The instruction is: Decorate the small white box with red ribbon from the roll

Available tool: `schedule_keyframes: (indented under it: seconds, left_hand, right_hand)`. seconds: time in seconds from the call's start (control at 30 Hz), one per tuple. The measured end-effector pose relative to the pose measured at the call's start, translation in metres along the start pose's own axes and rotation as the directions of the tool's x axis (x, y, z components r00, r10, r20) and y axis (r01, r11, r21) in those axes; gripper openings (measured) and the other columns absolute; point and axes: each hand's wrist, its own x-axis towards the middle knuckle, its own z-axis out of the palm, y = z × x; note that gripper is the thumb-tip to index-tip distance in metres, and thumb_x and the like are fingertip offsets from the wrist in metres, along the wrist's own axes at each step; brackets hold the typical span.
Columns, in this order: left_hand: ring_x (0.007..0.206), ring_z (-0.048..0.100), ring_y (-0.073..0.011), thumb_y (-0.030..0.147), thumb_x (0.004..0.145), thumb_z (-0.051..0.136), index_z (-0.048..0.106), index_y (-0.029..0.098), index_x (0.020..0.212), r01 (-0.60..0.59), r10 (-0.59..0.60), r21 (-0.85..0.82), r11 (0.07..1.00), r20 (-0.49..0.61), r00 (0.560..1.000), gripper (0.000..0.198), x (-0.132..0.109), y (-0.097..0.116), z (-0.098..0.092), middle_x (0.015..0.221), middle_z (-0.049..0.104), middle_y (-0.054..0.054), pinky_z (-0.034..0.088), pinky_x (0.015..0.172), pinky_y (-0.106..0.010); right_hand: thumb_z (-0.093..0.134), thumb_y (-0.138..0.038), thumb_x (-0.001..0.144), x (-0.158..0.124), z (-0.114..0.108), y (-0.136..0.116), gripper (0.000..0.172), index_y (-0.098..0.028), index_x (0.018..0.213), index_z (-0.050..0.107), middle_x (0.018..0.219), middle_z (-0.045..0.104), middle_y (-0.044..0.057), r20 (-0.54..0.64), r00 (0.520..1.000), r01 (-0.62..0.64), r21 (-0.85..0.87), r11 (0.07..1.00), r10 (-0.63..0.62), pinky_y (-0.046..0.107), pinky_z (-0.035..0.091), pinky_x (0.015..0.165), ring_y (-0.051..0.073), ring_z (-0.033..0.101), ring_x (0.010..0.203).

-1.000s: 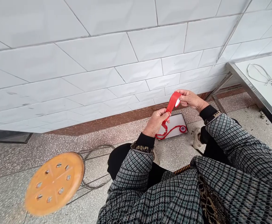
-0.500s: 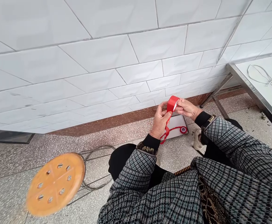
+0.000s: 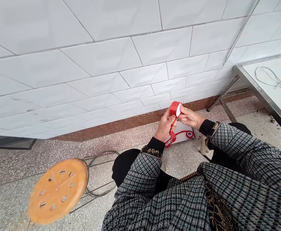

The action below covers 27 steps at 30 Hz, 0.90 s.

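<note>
A roll of red ribbon (image 3: 175,107) with a white side is held up between my two hands. My left hand (image 3: 165,125) is closed on its left side, thumb pressed on the red band below the roll. On the right, the fingers of my right hand (image 3: 189,117) pinch the roll at its white face. A loose red strip (image 3: 172,137) hangs from under my left hand, curling over a white tray (image 3: 180,137) on the floor. On that tray's right end lies a small red roll (image 3: 189,134) with a pale centre, joined to a red strip.
An orange round stool (image 3: 58,191) with a wire frame stands or lies at the left. White tiled wall (image 3: 111,61) rises in front. At the right is a metal-edged table (image 3: 263,86) with white cords (image 3: 272,77) on it. A dark panel edge (image 3: 10,143) shows far left.
The roll has come slightly down and left and turned, so more of its white side shows. My right hand has moved left with it, while my left hand stays nearly in place.
</note>
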Motion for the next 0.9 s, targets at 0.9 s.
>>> schedule_keyframes:
  seconds: [0.9]
  left_hand:
    - [0.035,0.032,-0.0033,0.051,0.070,0.092,0.060,0.019,0.112,0.058,-0.052,0.038,0.998,-0.133,0.990,0.062,-0.004,0.015,-0.004,0.055,0.060,0.008,0.021,0.036,-0.017]
  right_hand:
    - [0.062,-0.007,0.087,0.000,-0.018,-0.049,0.034,-0.016,0.119,0.055,0.073,0.056,-0.006,0.298,0.948,0.316,-0.819,0.479,-0.115,0.019,0.040,0.045,0.008,0.049,0.050]
